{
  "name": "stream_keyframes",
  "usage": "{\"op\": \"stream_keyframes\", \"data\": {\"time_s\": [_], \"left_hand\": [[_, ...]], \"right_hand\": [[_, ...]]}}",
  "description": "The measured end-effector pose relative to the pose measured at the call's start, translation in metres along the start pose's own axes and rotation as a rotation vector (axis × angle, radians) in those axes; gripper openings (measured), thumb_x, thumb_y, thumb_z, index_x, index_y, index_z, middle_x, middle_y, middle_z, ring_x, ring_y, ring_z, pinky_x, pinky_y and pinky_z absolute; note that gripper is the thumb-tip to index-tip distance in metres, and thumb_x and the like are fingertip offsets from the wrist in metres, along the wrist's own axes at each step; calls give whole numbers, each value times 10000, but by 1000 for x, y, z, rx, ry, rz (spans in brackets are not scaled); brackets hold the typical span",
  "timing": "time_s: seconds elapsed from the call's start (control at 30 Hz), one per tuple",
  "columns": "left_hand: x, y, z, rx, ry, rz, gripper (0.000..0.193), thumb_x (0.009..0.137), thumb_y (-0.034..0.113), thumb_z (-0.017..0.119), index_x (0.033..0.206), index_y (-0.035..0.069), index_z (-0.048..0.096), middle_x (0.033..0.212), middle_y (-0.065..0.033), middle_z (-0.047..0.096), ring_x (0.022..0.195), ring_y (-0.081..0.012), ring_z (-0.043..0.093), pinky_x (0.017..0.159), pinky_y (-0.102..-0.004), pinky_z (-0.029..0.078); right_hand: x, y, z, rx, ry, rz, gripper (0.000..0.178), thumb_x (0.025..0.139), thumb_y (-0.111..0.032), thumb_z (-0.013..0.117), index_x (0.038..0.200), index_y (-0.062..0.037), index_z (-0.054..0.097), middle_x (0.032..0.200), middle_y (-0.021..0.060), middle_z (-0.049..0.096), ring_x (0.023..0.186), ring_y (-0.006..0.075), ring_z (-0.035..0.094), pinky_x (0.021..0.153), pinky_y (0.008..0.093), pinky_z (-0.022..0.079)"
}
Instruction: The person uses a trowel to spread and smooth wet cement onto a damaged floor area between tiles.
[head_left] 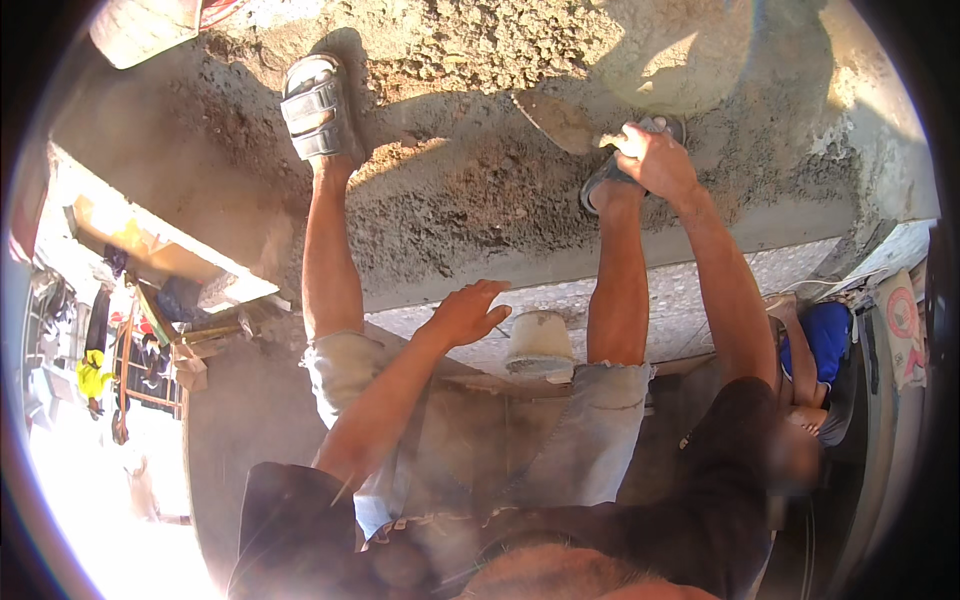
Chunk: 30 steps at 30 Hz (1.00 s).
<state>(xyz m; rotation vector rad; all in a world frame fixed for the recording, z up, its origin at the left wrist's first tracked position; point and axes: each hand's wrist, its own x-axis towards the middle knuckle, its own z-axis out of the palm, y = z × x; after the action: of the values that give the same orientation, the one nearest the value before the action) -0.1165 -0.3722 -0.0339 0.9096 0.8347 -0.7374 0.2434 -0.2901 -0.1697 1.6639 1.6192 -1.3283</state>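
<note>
My right hand (658, 160) is closed around the handle of a pointed trowel (556, 121). Its mud-coated blade points away to the left, low over rough, damp mortar (470, 190). The hand is right above my right foot, which wears a dark sandal (602, 185). My left hand (468, 312) is held in the air with its fingers stretched out, nothing in it. Just right of and below that hand is a pale bucket (539, 338), beside the pale speckled face of the ledge (640, 290). My left foot stands on the ledge in a strapped sandal (312, 110).
Loose crumbly mortar (470, 45) lies along the far side, with a smoother wet patch (670, 70) to its right. A container (145, 30) stands at the far left. Another person in blue (828, 340) is at the right, by a printed sack (902, 325). Clutter hangs at the left.
</note>
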Motion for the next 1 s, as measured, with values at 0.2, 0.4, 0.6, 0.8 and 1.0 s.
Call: {"op": "stream_keyframes", "data": {"time_s": [0.2, 0.4, 0.6, 0.8, 1.0], "left_hand": [[0, 11, -10, -1, 0, -11, 497, 963, 355, 556, 1369, 72, 507, 1346, -204, 540, 1233, -380, 518, 1031, -447, 418], [4, 7, -9, 22, 17, 27, 484, 966, 350, 553, 1367, 84, 510, 1339, -200, 545, 1228, -377, 523, 1022, -448, 428], [2, 8, -8, 7, 7, 10, 493, 966, 363, 545, 1375, 90, 503, 1342, -194, 542, 1234, -371, 520, 1023, -451, 428], [1, 18, -12, -3, 16, 18, 505, 959, 355, 550, 1384, 87, 493, 1345, -192, 539, 1229, -371, 521, 1027, -450, 423], [1, 19, -19, 6, 27, 8, 509, 958, 346, 550, 1387, 81, 486, 1334, -193, 545, 1208, -379, 532, 1015, -458, 428]], "right_hand": [[66, -86, 78, 87, -211, -26, 329, 854, -304, 646, 1134, -138, 591, 1016, 199, 690, 940, 423, 669, 820, 502, 547], [88, 28, -20, -205, 69, 36, 480, 858, -355, 616, 1300, -175, 566, 1115, 180, 684, 1049, 365, 650, 917, 468, 520], [48, 97, -79, 132, 348, 262, 531, 833, -389, 644, 1261, -77, 603, 1118, 192, 685, 1065, 374, 638, 919, 451, 495], [1, -5, -40, 389, 171, 255, 458, 843, -366, 686, 1114, -5, 608, 1006, 214, 699, 961, 389, 668, 853, 416, 518], [49, -146, 74, 239, -109, -118, 334, 896, -309, 629, 1137, -93, 546, 1010, 174, 692, 948, 376, 671, 801, 491, 539]]}}
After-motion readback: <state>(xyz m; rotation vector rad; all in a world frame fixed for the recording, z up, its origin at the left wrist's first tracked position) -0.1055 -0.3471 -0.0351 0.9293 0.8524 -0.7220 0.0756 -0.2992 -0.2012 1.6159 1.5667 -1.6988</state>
